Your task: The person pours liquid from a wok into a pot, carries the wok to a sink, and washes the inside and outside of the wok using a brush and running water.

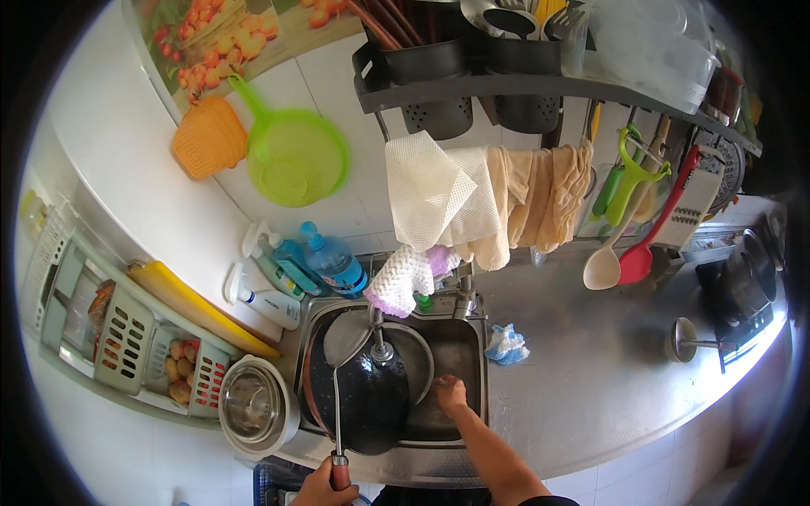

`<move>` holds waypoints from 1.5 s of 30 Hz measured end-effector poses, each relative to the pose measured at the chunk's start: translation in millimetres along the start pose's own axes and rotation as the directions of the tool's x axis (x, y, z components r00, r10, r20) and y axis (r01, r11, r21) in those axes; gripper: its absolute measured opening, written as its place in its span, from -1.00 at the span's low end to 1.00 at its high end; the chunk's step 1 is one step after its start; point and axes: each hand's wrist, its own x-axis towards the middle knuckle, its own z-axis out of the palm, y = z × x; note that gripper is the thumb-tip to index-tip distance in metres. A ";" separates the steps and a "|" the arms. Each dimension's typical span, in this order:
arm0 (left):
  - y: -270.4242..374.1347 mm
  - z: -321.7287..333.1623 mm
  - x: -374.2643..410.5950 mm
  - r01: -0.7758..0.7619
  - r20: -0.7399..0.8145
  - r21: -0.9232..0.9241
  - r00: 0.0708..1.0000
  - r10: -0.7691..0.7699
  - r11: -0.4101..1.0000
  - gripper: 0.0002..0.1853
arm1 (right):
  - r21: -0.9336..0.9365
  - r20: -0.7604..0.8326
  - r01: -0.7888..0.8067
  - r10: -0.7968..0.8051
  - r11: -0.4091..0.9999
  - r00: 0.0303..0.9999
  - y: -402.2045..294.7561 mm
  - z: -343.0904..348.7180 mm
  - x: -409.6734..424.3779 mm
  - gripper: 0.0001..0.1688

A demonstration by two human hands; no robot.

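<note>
My left hand grips the wooden handle of a steel wok turner, its broad head raised beside the faucet nozzle. Beneath it a black wok leans in the steel sink. Behind the wok, a round metal pan is partly covered. My right hand is low in the sink, close to that pan's rim. Its fingers look curled, but whether they hold something is unclear. A white and purple knitted cloth drapes over the faucet. Right of the sink lies a blue and white scrubber.
Nested bowls stand at the sink's left corner, beside a rack with potatoes. Soap bottles line the wall. Cloths and utensils hang from the shelf. A ladle rests on the counter.
</note>
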 end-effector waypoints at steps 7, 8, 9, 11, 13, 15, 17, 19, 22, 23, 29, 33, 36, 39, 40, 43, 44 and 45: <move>0.5 -6.1 -17.3 0.092 -0.096 0.102 0.992 -0.082 0.991 -0.63 | -0.368 0.174 0.127 -0.066 0.921 0.983 -0.1 16.3 1.8 -0.50; -15.4 -4.6 -17.3 0.078 -0.107 0.142 0.992 -0.063 0.987 -0.62 | -0.383 0.178 0.137 -0.072 0.913 0.981 3.8 21.2 2.1 -0.52; -17.4 -4.0 -13.8 0.039 -0.125 0.169 0.992 -0.018 0.985 -0.63 | -0.401 0.177 0.148 -0.082 0.904 0.981 10.0 26.0 3.0 -0.53; -18.5 -5.1 -6.9 -0.040 -0.155 0.228 0.985 0.077 0.973 -0.64 | -0.437 0.205 0.177 -0.094 0.882 0.974 22.1 32.2 3.0 -0.53; -11.7 -7.2 0.2 0.002 -0.165 0.181 0.986 0.029 0.983 -0.68 | -0.482 0.257 0.211 -0.092 0.851 0.962 26.8 32.1 3.3 -0.52; -18.0 -11.7 8.3 0.024 -0.168 0.126 0.986 -0.002 0.992 -0.70 | -0.412 0.143 0.130 -0.077 0.902 0.987 24.5 37.1 8.7 -0.55; -42.0 -14.8 16.3 0.041 -0.168 0.048 0.985 -0.032 0.998 -0.72 | -0.270 -0.021 0.174 -0.186 0.947 0.982 18.3 34.7 12.5 -0.57; -29.6 -20.8 21.6 0.064 -0.089 -0.284 0.992 -0.093 0.957 -0.81 | -0.087 -0.277 0.374 -0.383 0.923 0.881 -2.5 18.9 25.5 -0.59; -52.1 -14.9 32.7 0.049 -0.004 -0.514 0.998 -0.060 0.857 -0.87 | 0.325 -0.591 0.502 -0.242 0.801 0.770 -31.6 -7.2 69.5 -0.68; -62.4 -10.8 34.0 0.027 0.011 -0.601 1.000 -0.026 0.799 -0.84 | 0.568 -0.535 0.428 -0.081 0.703 0.841 -60.8 -16.8 62.0 -0.72; -97.1 11.7 52.9 0.078 0.170 -0.798 0.981 0.098 0.598 -0.74 | 0.501 -0.425 0.293 -0.064 0.814 0.903 -86.4 -45.3 53.0 -0.83; -107.4 8.0 62.3 0.092 0.227 -0.810 0.960 0.165 0.579 -0.77 | 0.377 -0.395 0.444 -0.292 0.813 0.871 -56.2 -20.6 60.9 -0.80; -120.6 10.0 68.5 0.079 0.222 -0.817 0.958 0.184 0.572 -0.80 | 0.630 -0.176 0.180 -0.087 0.755 0.981 -56.8 -0.3 54.7 -0.78; -132.4 13.5 77.4 0.092 0.242 -0.831 0.948 0.208 0.548 -0.81 | 0.850 0.251 -0.233 0.025 0.473 0.968 -49.5 29.6 40.0 -0.76; -136.9 13.9 78.8 0.094 0.246 -0.833 0.946 0.212 0.546 -0.82 | 0.826 0.322 -0.331 0.100 0.457 0.941 -56.1 47.5 29.8 -0.76; -154.6 19.0 94.8 0.176 0.325 -0.819 0.926 0.190 0.546 -0.76 | 0.811 0.453 -0.455 0.098 0.367 0.886 -61.6 70.8 20.8 -0.71; -166.8 23.6 100.4 0.257 0.390 -0.799 0.910 0.143 0.543 -0.63 | 0.835 0.397 -0.413 0.121 0.364 0.910 -71.2 75.0 15.1 -0.70; -172.9 26.4 103.8 0.334 0.452 -0.775 0.886 0.102 0.536 -0.49 | 0.857 0.336 -0.364 0.141 0.365 0.931 -78.3 76.1 11.7 -0.70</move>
